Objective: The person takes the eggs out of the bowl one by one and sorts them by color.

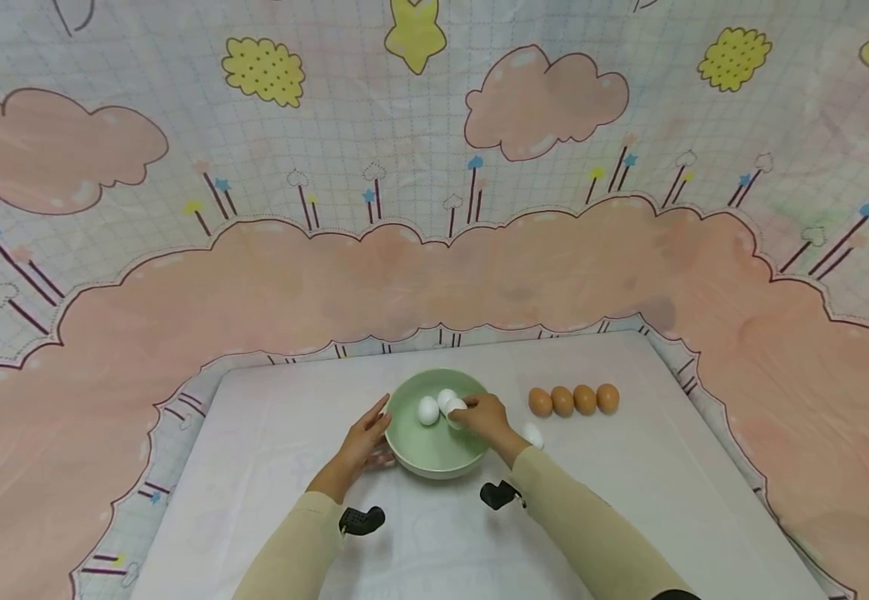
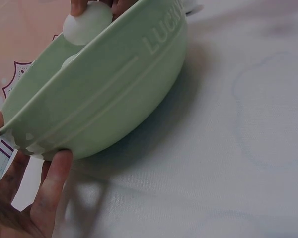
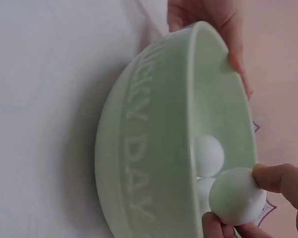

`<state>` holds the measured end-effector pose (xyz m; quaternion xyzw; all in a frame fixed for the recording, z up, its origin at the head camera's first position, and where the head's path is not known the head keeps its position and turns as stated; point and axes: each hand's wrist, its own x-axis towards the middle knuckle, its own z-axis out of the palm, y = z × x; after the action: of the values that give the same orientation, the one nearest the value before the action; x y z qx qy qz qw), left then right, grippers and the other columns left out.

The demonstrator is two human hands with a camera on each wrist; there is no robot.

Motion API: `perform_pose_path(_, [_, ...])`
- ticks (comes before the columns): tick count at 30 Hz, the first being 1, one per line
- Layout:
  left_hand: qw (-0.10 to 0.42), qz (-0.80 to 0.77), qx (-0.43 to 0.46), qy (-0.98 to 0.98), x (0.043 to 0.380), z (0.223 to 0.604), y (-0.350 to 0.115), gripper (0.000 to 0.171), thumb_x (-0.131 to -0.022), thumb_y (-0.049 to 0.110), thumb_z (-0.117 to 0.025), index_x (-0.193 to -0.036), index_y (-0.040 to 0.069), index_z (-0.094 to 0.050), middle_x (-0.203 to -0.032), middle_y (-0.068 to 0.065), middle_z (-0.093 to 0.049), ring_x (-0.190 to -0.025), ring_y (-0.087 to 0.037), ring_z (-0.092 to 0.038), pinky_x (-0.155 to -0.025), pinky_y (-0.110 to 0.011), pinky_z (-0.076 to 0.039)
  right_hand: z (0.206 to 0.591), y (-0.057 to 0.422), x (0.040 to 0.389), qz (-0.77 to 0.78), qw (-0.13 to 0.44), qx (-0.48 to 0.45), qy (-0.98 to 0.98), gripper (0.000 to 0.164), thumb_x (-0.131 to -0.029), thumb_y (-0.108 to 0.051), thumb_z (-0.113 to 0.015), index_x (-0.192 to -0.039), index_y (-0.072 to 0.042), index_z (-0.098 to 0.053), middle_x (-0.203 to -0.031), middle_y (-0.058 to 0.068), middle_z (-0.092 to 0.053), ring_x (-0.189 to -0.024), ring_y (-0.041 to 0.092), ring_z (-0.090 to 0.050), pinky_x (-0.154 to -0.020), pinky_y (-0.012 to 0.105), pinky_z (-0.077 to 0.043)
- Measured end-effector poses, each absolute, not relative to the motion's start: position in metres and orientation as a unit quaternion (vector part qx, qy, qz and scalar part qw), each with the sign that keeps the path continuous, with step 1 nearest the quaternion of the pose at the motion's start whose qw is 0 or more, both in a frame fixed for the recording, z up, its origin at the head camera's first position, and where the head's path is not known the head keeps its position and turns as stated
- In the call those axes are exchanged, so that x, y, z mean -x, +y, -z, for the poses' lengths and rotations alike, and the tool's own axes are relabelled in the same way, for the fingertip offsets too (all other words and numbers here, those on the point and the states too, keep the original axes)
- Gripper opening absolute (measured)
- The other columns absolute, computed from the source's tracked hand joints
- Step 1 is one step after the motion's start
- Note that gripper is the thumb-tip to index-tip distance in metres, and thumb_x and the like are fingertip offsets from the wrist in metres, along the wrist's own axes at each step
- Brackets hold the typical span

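A light green bowl point(image 1: 434, 457) with raised lettering on its outside stands on the table. Two white eggs lie inside it, one the left egg point(image 1: 428, 411), the other partly covered by a third egg in the head view. That third white egg point(image 3: 237, 198) is pinched between the thumb and fingertips of my right hand point(image 1: 488, 419), over the inside of the bowl. My left hand point(image 1: 363, 439) rests against the bowl's left side, its fingers fairly straight and spread, touching the outer wall near the rim in the left wrist view.
Several brown eggs point(image 1: 574, 401) sit in a row to the right of the bowl. Another white egg point(image 1: 533, 436) lies on the white-covered table point(image 1: 269, 442) beside my right wrist, partly hidden by it. A patterned cloth point(image 1: 404, 275) rises behind the table.
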<state>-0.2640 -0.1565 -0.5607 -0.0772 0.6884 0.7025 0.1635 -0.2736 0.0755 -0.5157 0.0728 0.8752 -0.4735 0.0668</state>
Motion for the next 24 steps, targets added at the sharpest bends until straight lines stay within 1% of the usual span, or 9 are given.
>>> perform_pose_path(4, [0.164, -0.703, 0.076, 0.688, 0.264, 0.56, -0.156, 0.047, -0.094, 0.031, -0.046, -0.139, 0.036, -0.032, -0.147, -0.013, -0.014, -0.116, -0.039, -0.042, -0.074, -0.043, -0.052, 0.513, 0.084, 0.272, 0.516, 0.086, -0.069, 0.849, 0.041, -0.07, -0.021, -0.074, -0.103, 0.001, -0.064, -0.096, 0.01, -0.063, -0.084, 0.02, -0.057, -0.071, 0.029, -0.051])
perform_pose_path(8, [0.164, -0.705, 0.078, 0.686, 0.264, 0.56, -0.156, 0.047, -0.095, 0.031, -0.046, -0.139, 0.037, -0.032, -0.147, -0.013, -0.014, -0.117, -0.04, -0.041, -0.075, -0.044, -0.052, 0.509, 0.091, 0.269, 0.568, 0.107, -0.068, 0.813, 0.04, -0.07, -0.016, -0.074, -0.104, 0.003, -0.063, -0.098, 0.012, -0.063, -0.083, 0.019, -0.057, -0.069, 0.027, -0.052])
perform_pose_path(13, [0.166, -0.704, 0.078, 0.686, 0.264, 0.561, -0.156, 0.047, -0.094, 0.031, -0.046, -0.139, 0.037, -0.032, -0.147, -0.013, -0.014, -0.117, -0.04, -0.041, -0.074, -0.043, -0.052, 0.503, 0.1, 0.266, 0.625, 0.144, -0.067, 0.764, 0.04, -0.072, -0.008, -0.072, -0.107, 0.008, -0.059, -0.1, 0.016, -0.06, -0.083, 0.02, -0.06, -0.071, 0.029, -0.053])
perform_pose_path(16, [0.166, -0.705, 0.077, 0.685, 0.264, 0.561, -0.156, 0.047, -0.094, 0.031, -0.046, -0.139, 0.037, -0.032, -0.147, -0.014, -0.013, -0.118, -0.04, -0.04, -0.075, -0.044, -0.052, 0.501, 0.106, 0.265, 0.643, 0.161, -0.063, 0.746, 0.042, -0.074, -0.006, -0.07, -0.11, 0.01, -0.057, -0.102, 0.018, -0.06, -0.084, 0.021, -0.061, -0.072, 0.03, -0.053])
perform_pose_path(21, [0.165, -0.705, 0.076, 0.686, 0.264, 0.561, -0.156, 0.047, -0.095, 0.031, -0.046, -0.139, 0.037, -0.031, -0.147, -0.014, -0.013, -0.118, -0.041, -0.039, -0.075, -0.044, -0.052, 0.494, 0.116, 0.264, 0.655, 0.177, -0.067, 0.732, 0.041, -0.075, -0.005, -0.069, -0.111, 0.009, -0.056, -0.099, 0.015, -0.061, -0.079, 0.018, -0.061, -0.074, 0.031, -0.053])
perform_pose_path(24, [0.165, -0.704, 0.077, 0.687, 0.264, 0.561, -0.156, 0.047, -0.095, 0.031, -0.046, -0.139, 0.037, -0.032, -0.147, -0.014, -0.013, -0.118, -0.041, -0.04, -0.075, -0.043, -0.052, 0.491, 0.123, 0.264, 0.655, 0.186, -0.072, 0.729, 0.042, -0.076, -0.005, -0.068, -0.114, 0.009, -0.055, -0.1, 0.014, -0.061, -0.078, 0.016, -0.06, -0.075, 0.031, -0.053])
